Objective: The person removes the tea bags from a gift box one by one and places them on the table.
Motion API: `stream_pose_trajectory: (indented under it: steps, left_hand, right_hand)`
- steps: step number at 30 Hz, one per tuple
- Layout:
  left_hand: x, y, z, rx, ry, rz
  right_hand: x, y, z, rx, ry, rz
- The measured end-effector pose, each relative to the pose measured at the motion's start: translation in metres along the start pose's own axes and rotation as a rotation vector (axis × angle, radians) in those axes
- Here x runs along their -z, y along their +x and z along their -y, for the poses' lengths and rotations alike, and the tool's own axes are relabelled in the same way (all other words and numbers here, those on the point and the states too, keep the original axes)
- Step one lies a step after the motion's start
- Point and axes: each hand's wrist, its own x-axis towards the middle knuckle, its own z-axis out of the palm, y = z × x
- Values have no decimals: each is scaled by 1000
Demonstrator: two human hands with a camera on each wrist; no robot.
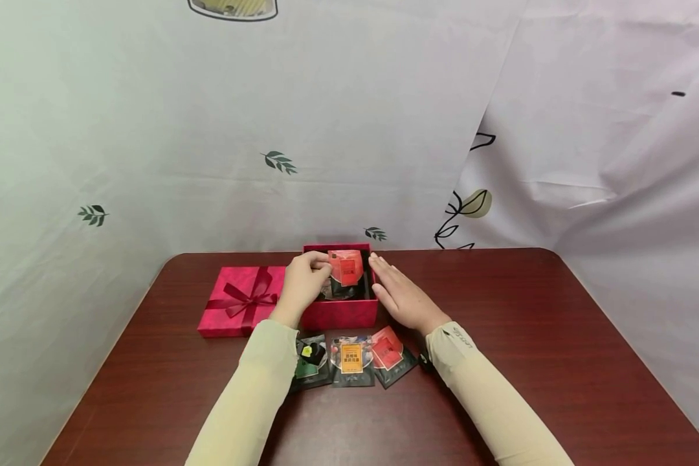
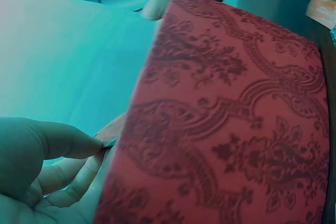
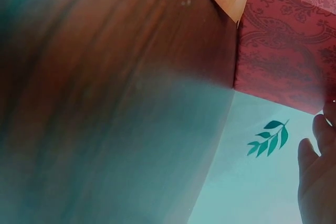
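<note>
My left hand pinches the left edge of a red-and-black sachet between thumb and fingers. The sachet is held over the open top of a red gift box, and dark sachets show inside beneath it. In the left wrist view, thumb and fingertips of the left hand meet at the sachet's edge, just past the patterned box wall. My right hand is stretched out along the box's right side, fingertips at the rim. The right wrist view has these fingers by the box's corner.
The box's lid, tied with a dark red bow, lies to the left. In front of the box lie a green-and-black sachet, an orange-labelled sachet and another red sachet. A patterned white cloth hangs behind the wooden table.
</note>
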Motion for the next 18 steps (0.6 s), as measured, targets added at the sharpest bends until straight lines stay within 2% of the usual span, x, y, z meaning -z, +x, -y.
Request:
stream_pose_trajectory:
  steps: [14,18]
  left_hand:
    - [32,-19,-4,-30,-168,-15]
    - [41,-29,-6,-10,-256,11]
  right_hand:
    - [7,1,2,13,-56,17]
    - [5,1,3,8,-49,18]
